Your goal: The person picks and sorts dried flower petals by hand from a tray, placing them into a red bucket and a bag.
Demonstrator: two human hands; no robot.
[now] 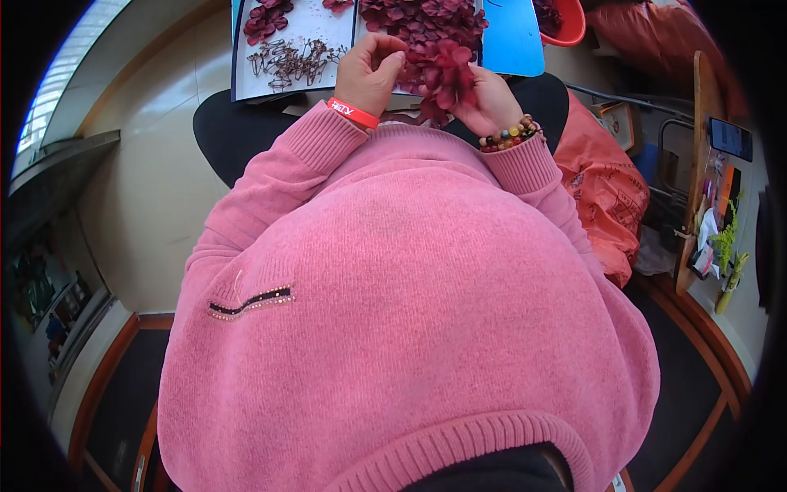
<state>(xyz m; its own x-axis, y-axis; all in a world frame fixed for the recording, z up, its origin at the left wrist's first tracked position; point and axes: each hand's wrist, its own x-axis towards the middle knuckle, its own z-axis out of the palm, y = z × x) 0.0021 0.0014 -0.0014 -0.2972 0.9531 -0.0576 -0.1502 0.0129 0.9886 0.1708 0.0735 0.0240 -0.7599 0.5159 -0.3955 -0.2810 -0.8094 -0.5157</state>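
Observation:
My right hand (492, 102), with a beaded bracelet at its wrist, holds a bunch of dark red artificial flowers (447, 78) above my lap. At the left edge of that bunch is my left hand (369, 74), wearing a red wristband. Its thumb and forefinger are pinched together, and whatever lies between them is too small to make out. Just beyond both hands, a heap of loose dark red petals (418, 16) fills one part of a dark-rimmed white tray (246, 82). Thin brown stems (291, 61) lie in the tray's left part, below a smaller pile of petals (266, 20).
A blue board (512, 41) lies right of the tray, beside a red basin (566, 25) with dark petals. Orange-red sacks (602, 180) stand to my right. Further right, a wooden-edged surface carries a phone (730, 139) and a green plant (725, 238).

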